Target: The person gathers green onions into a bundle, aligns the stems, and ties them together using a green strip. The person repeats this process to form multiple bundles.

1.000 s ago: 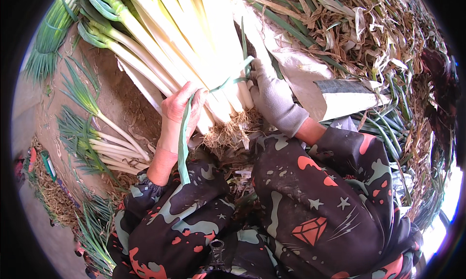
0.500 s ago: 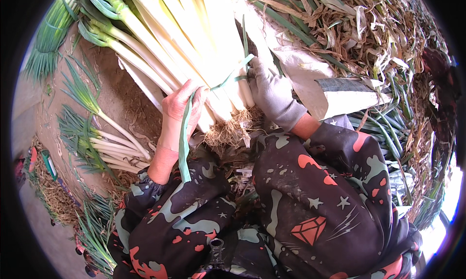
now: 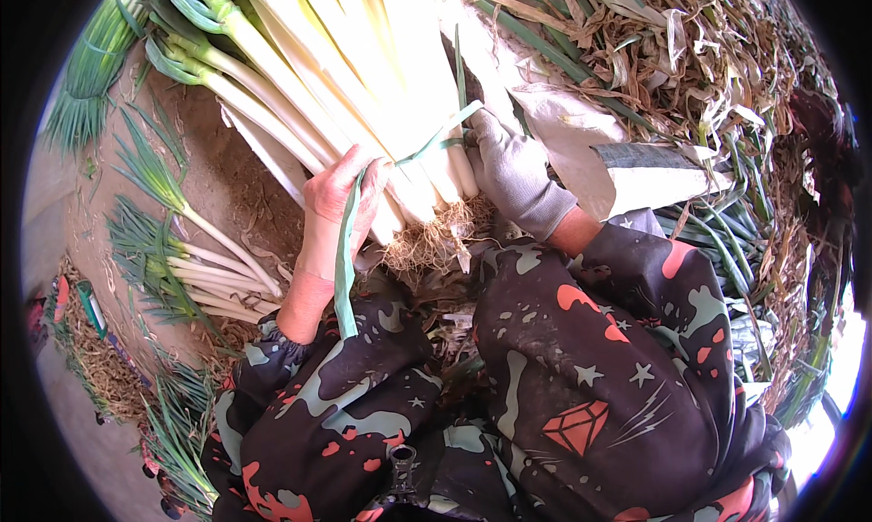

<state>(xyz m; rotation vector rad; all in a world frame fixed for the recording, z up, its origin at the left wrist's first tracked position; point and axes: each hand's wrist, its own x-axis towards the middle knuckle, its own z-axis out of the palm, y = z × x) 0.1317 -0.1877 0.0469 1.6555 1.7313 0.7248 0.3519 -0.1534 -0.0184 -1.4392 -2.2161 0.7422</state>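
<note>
A large bunch of long green onions [image 3: 359, 77] lies before me, white stalks toward me and tangled roots [image 3: 431, 236] at the near end. Around the stalks, just above the roots, runs a flat green tying strip [image 3: 427, 150]. My left hand [image 3: 343, 195] is closed on the strip at the bunch's left side, and a loose tail hangs from it over my leg. On the other side my right hand [image 3: 522, 177], in a grey glove, pinches the strip's other part near the outer stalks. Its fingertips are partly hidden.
Loose green onions [image 3: 218, 277] lie on the soil at left, with a tied bunch [image 3: 95, 77] at the far left. Dry leaves [image 3: 672, 59] are heaped at the far right. A pale sheet [image 3: 568, 145] and more green onions [image 3: 727, 241] lie right of my glove.
My right hand has shifted slightly right and toward me, drawing its end of the strip a little outward. My left hand and the bunch stay nearly still.
</note>
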